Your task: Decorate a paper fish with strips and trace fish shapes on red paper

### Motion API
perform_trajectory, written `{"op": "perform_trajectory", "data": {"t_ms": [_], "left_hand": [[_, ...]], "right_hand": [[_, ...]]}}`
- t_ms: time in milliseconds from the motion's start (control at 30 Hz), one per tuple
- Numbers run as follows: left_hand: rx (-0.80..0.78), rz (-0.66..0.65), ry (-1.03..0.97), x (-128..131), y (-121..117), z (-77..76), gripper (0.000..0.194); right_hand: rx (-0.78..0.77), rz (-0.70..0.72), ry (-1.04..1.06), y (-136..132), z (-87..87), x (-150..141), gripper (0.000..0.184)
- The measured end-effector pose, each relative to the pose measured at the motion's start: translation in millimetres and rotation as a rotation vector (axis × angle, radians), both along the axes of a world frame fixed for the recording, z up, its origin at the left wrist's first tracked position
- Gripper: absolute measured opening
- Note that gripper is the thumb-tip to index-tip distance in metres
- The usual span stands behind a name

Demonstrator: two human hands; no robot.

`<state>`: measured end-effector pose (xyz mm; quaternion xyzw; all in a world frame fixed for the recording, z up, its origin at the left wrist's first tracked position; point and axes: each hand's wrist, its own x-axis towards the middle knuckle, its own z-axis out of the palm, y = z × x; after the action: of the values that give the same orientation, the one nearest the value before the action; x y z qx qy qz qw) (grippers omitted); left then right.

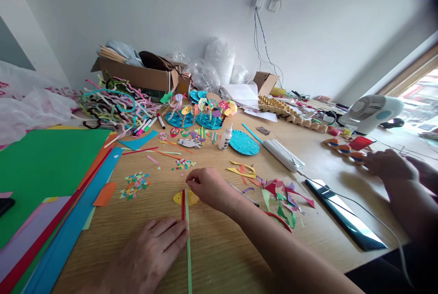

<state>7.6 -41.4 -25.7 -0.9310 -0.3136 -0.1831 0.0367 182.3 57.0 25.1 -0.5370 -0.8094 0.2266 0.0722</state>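
Note:
A yellow paper fish (177,198) lies on the table in front of me. Across it run a red paper strip (183,206) and a longer light green paper strip (188,253), which reaches to the near edge of the view. My left hand (153,248) rests flat on the table, its fingertips touching the strips just below the fish. At the fish's tail end is my right hand (208,189), fingers bent together in a pinch by the strips' upper ends. What those fingers hold, if anything, is hidden.
Small paper bits (135,185) and coloured sheets (68,161) lie left. A glue bottle (225,139), blue disc (244,142) and finished fish models (205,111) stand beyond. Paper scraps (284,198) and a dark glossy panel (344,214) are right, near another person's hand (390,166).

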Motion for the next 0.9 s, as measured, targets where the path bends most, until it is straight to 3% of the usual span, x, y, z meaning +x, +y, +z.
{"op": "perform_trajectory", "data": {"t_ms": [133, 233, 433, 567, 767, 900], "left_hand": [[-0.015, 0.034, -0.070, -2, 9, 8.7, 0.052], [-0.019, 0.134, -0.069, -8, 26, 10.1, 0.049], [-0.074, 0.204, 0.059, -22, 56, -6.5, 0.059], [-0.038, 0.179, 0.025, -24, 53, -12.3, 0.057], [-0.003, 0.117, 0.018, -19, 37, 2.8, 0.049], [-0.020, 0.061, 0.043, -17, 33, 7.7, 0.047]], "right_hand": [[0.115, -0.011, 0.081, -24, 8.9, 15, 0.024], [0.172, 0.018, 0.087, -53, 4.9, 33, 0.019], [0.162, 0.038, 0.089, -100, -11.8, 60, 0.018], [0.251, 0.076, 0.119, -117, -26.2, 69, 0.019], [0.528, 0.293, 0.199, -133, -51.6, 58, 0.011], [0.741, 0.341, 0.241, -138, -58.7, 41, 0.020]]}}
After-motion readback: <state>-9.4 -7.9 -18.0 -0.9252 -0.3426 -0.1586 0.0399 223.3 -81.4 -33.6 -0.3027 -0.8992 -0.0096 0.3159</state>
